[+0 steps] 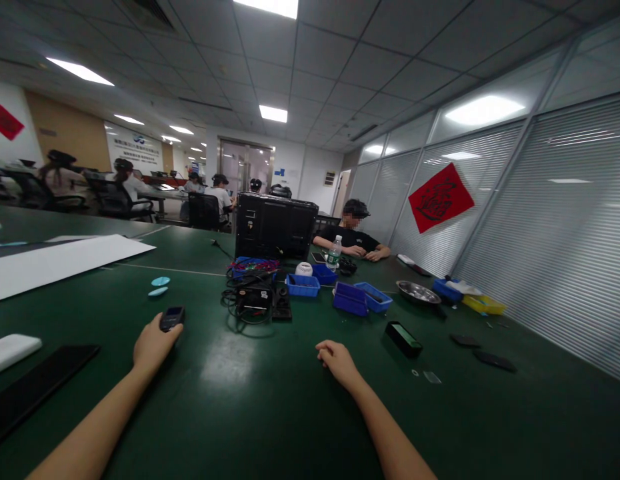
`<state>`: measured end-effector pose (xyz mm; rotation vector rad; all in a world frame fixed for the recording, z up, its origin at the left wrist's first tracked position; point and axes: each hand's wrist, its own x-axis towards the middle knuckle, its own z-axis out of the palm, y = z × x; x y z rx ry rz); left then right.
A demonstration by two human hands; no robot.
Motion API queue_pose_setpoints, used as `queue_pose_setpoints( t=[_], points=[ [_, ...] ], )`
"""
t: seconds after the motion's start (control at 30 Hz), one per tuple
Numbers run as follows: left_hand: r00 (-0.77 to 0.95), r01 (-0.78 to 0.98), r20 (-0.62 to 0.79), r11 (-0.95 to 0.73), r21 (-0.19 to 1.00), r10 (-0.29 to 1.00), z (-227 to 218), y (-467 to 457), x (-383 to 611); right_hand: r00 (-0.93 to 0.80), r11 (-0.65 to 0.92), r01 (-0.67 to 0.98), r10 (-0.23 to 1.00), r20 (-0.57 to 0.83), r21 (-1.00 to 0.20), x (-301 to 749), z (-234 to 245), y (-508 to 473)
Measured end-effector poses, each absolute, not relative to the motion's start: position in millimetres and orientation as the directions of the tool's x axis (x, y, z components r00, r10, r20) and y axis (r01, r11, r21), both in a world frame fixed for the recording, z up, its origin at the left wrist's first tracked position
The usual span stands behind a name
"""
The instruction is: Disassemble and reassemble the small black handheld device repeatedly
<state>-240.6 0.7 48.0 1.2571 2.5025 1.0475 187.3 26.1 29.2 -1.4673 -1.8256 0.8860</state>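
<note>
My left hand (153, 347) rests on the dark green table (270, 400) with its fingers wrapped around a small black device (172, 318) that has a dim screen. My right hand (337, 358) lies on the table further right, fingers curled into a loose fist with nothing visible in them. A black rectangular box with a green top (403, 338) sits a short way to the right of that hand. Ahead of both hands lies a black unit tangled in cables (253, 300).
Several blue bins (362, 298), a metal bowl (418, 292), a yellow tray (484, 305), a large black case (274, 227) and a water bottle (333, 253) stand beyond. A person sits across the table (351, 237). White sheets (55, 261) and a black strip (35, 385) lie left.
</note>
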Motion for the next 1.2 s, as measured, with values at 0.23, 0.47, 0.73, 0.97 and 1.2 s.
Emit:
queue_pose_setpoints(
  t=[0.23, 0.47, 0.73, 0.97, 1.2],
  points=[
    [-0.594, 0.687, 0.142, 0.408, 0.601, 0.792, 55.9, -5.9, -230.6, -0.191, 0.181, 0.56, 0.978, 0.086, -0.809, 188.2, 24.3, 29.6],
    [-0.558, 0.743, 0.149, 0.411, 0.529, 0.817, 61.2, -8.2, -227.9, -0.197, 0.189, 0.561, 0.976, 0.092, -0.806, 191.1, 13.3, 37.1],
    [-0.516, 0.747, 0.08, 0.403, 0.529, 0.853, 67.6, -8.0, -231.2, -0.201, 0.178, 0.566, 0.977, 0.075, -0.805, 189.6, 20.6, 32.3],
    [-0.582, 0.661, 0.142, 0.365, 0.655, 0.801, 58.2, -2.5, -234.6, -0.205, 0.177, 0.564, 0.976, 0.071, -0.807, 189.2, 24.1, 30.0],
    [-0.586, 0.619, 0.001, 0.446, 0.646, 0.811, 60.8, -3.2, -232.1, -0.197, 0.166, 0.567, 0.978, 0.063, -0.807, 189.1, 22.5, 30.7]
  ],
)
